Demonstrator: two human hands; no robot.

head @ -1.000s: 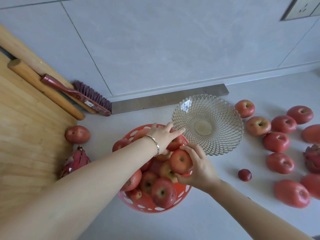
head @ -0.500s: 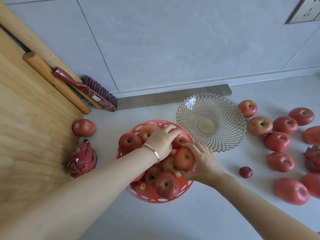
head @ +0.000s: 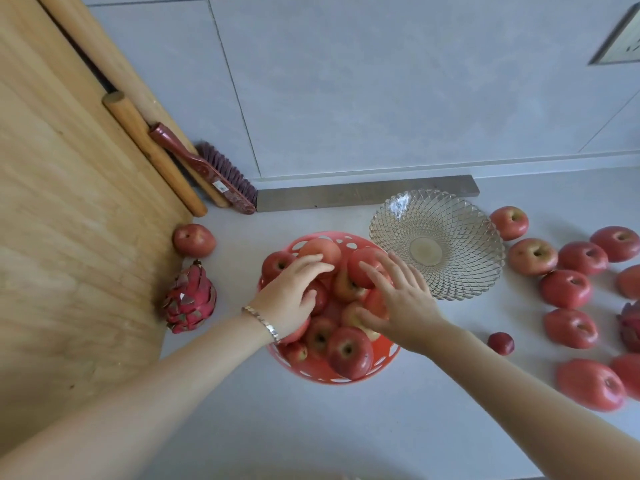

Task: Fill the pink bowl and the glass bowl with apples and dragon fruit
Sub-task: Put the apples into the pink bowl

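The pink bowl [head: 346, 378] sits mid-counter, heaped with red apples. My left hand [head: 292, 294] lies on the pile's left side, its straight fingertips touching the top apple [head: 320, 250]. My right hand [head: 398, 301] lies on the right side with fingers spread flat over another apple [head: 362, 268]; it grips nothing. Just right of the pink bowl stands the glass bowl [head: 467, 271], which holds nothing. Several loose apples [head: 568, 289] lie to the right. One dragon fruit [head: 188, 299] and one apple [head: 194, 240] lie to the left; another dragon fruit [head: 630, 327] shows at the right edge.
A wooden board [head: 69, 237] covers the left side, with a rolling pin [head: 152, 154] and a red brush [head: 214, 174] at its far edge. A metal strip [head: 363, 194] runs along the wall. A small dark red fruit [head: 500, 343] lies right of the pink bowl.
My right hand has let go of the apple it gripped and now lies with fingers spread on the pile. My left hand stays on the top apples.
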